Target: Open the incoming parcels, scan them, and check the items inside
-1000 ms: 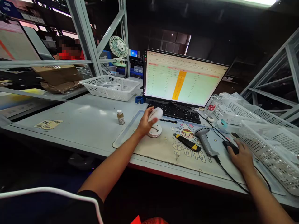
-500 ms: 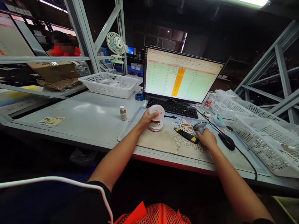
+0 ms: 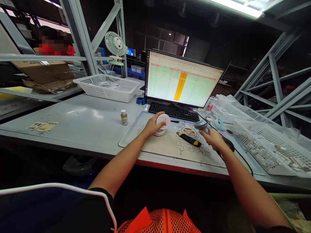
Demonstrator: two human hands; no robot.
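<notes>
My left hand [image 3: 153,124] is closed around a round white tub [image 3: 163,121], its flat printed face tilted toward me. Just below it, a second round white tub [image 3: 160,132] lies on the desk mat, partly hidden by the first. In my right hand [image 3: 213,138] is a grey handheld barcode scanner [image 3: 202,126], gripped by its handle, the head facing left toward the tub. A black and yellow utility knife [image 3: 189,139] lies on the mat between my hands. Left of the mat, a small bottle with a white cap [image 3: 124,117] stands upright.
Behind the mat stand a keyboard [image 3: 173,111] and a monitor [image 3: 162,77] showing a spreadsheet. White baskets stand at the back left [image 3: 107,89] and right [image 3: 257,145]. A mouse [image 3: 228,144] lies beside my right wrist. Another person sits beyond the rack at far left.
My right hand has lifted the scanner off the mat and turned its head toward the tub. My left hand has lowered its tub slightly, nearer the other one. The view has shifted a little.
</notes>
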